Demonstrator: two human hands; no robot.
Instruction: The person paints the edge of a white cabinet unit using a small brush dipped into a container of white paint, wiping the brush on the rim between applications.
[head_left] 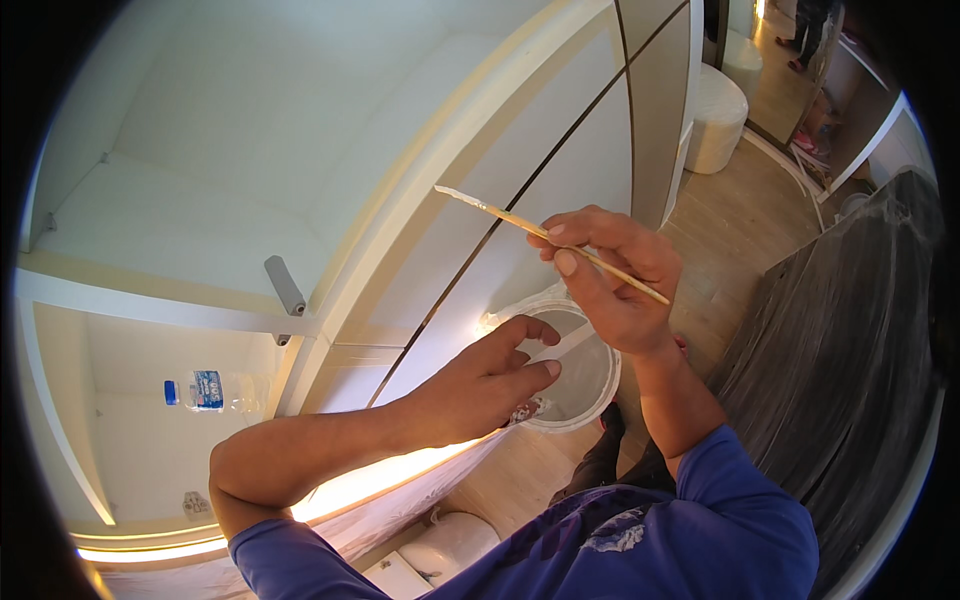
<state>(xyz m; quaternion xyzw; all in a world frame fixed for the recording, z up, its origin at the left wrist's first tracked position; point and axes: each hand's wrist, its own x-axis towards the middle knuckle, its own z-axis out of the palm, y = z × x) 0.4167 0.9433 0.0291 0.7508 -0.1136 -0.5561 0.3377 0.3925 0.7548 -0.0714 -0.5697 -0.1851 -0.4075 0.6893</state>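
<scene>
A person in a blue shirt [730,520] pinches a thin brush [490,208] between the thumb and fingertips of the right hand [625,275], the grip closed near the middle of the handle. The white-coated tip points away to the left, in front of a pale cabinet [560,140], and the other end runs back across the palm; whether the tip has bristles is hard to make out. The left hand [500,375] is loosely curled, thumb and forefinger apart, with nothing seen in it, though some of its fingers are hidden. Behind it, a round bucket [590,392] is partly covered by both hands, its contents unclear. Inside the cabinet, a clear bottle [208,390] fades into the pale background. Farthest off, a person's legs [805,30] are cut off at the upper edge.
</scene>
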